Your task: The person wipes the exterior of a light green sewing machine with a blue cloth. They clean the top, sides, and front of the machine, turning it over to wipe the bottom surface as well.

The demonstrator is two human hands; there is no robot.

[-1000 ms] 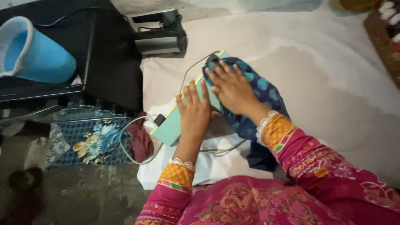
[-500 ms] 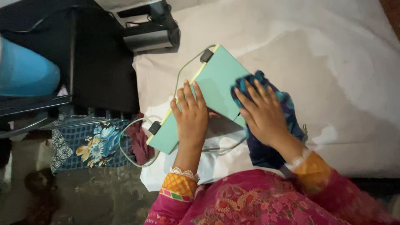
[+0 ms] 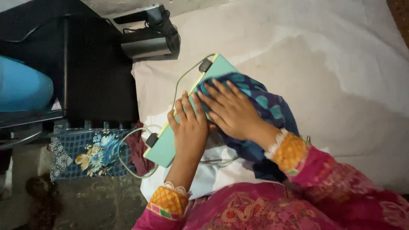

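Note:
A flat mint-green case (image 3: 164, 147) with a yellow edge lies tilted on a white sheet (image 3: 332, 68). My left hand (image 3: 189, 127) rests flat on its near part and holds it down. My right hand (image 3: 230, 110) presses a dark blue cloth with teal dots (image 3: 266, 108) onto the case's far part, fingers spread over the fabric. A grey cable (image 3: 181, 83) with dark plugs runs along the case's left edge and loops down past its lower corner.
A black cabinet (image 3: 91, 72) stands at the left with a blue plastic tub (image 3: 21, 87) beside it. A dark grey box with cables (image 3: 147, 40) sits at the sheet's top left. A floral blue cloth (image 3: 91, 149) and a maroon rag (image 3: 136, 149) lie left of the case.
My right hand swept the blue cloth from the case's far end down to its right side, then back up and left over the case. My left hand stayed on the case.

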